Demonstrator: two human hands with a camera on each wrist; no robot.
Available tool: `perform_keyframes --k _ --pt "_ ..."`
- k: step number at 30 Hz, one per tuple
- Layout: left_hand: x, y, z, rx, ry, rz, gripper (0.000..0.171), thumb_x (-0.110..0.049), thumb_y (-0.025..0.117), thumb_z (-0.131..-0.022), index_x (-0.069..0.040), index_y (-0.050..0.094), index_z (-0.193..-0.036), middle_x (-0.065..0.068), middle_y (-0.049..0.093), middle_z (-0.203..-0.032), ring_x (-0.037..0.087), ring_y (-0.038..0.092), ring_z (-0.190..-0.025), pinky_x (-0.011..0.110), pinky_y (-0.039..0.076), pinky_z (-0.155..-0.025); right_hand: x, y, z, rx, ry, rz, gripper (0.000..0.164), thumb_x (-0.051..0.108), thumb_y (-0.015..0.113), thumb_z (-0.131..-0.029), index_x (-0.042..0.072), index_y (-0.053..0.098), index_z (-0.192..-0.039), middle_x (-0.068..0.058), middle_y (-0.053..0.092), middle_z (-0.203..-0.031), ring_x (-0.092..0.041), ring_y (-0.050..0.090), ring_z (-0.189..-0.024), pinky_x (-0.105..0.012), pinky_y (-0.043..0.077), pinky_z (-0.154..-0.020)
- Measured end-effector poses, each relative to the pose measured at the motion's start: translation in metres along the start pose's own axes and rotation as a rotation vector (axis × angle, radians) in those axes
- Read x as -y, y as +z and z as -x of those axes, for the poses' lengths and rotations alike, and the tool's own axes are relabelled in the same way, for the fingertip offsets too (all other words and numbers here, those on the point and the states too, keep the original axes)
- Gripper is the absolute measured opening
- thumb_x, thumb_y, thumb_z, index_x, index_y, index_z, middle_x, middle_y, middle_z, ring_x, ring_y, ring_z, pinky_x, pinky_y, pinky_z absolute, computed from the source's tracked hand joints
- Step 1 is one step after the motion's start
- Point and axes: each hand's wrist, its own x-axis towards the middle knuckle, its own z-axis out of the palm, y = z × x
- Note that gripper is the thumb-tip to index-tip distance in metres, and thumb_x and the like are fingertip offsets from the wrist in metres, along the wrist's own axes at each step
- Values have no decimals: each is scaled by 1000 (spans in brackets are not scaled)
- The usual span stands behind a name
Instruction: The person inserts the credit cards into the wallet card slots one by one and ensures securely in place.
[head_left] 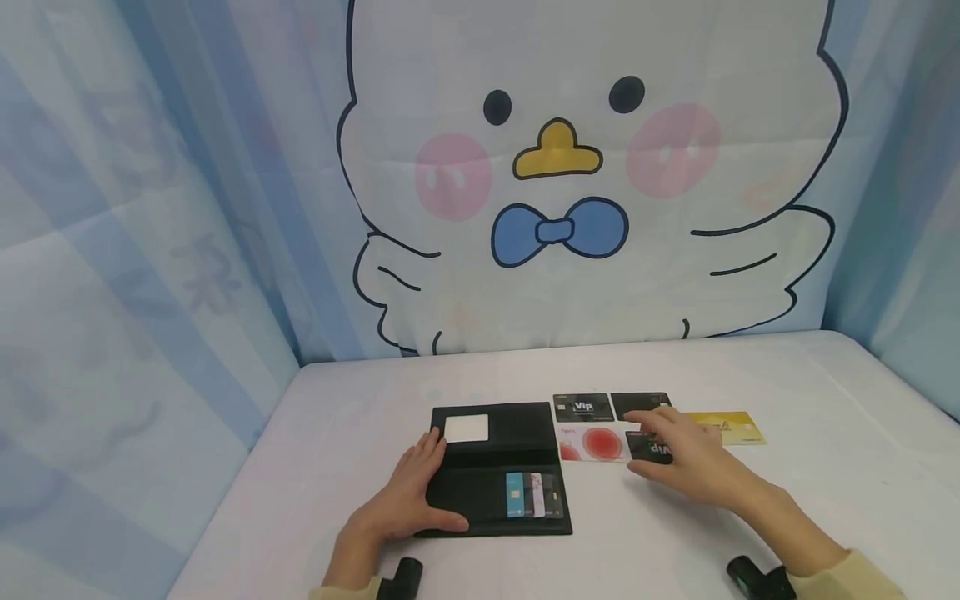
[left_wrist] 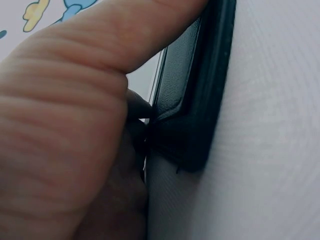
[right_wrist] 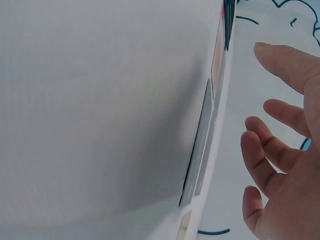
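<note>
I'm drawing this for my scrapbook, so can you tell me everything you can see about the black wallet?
The black wallet looks like leather. It lies open on the white table, its fold running from side to side. The upper half has a white rectangle near its left end. The lower half has several tucked-in cards on the right, showing blue, dark and pale strips. The left hand touches its left side, on both halves.

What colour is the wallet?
The wallet is black; the head view shows it best.
</note>
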Motion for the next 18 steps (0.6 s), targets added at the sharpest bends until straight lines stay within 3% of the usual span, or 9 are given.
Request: perform_keyframes --k 5,10,18 --pt "1 0 0 3 -4 6 120 -47 89 -72 5 24 -157 20 8 -167 37 3 -153 55 3 -122 -11 -2 3 -14 25 29 62 34 85 -82 10 61 -133 -8 61 -112 -34 59 -106 -64 36 -82" --pt "1 0 0 2 1 4 120 -47 89 -72 5 23 -157 20 8 -167 36 3 -153 55 3 -121 -22 -6 5 -17 49 61 62 35 85 -81 10 61 -133 -14 60 -117 -38 57 -109 -64 35 -80" --pt "0 0 0 5 10 6 119 -45 90 -72 6 23 -157 21 7 -167 37 3 -153 56 4 -121 -38 -11 5 25 110 127 61 35 85 -80 7 63 -130 -24 58 -121 -49 53 -114 -69 35 -78"
